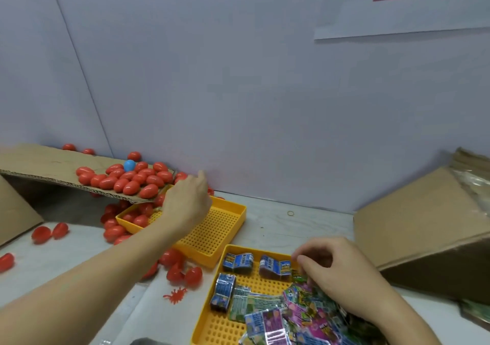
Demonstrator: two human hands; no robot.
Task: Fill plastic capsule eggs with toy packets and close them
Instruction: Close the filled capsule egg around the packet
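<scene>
Curled fingers of the right hand [342, 273] were seen among toy packets [267, 315] in the near yellow tray [212, 321]; any pinch was hidden. Left hand [187, 204] was reached over the far tray [228, 233], its grip undetermined. Many closed red eggs [127, 179] were heaped on the cardboard flap [39, 167]; open halves [184, 274] remained unfilled.

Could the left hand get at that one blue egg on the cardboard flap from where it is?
Probably yes: the left hand hovers just right of the blue egg, which lies atop the red eggs with nothing covering it.
</scene>
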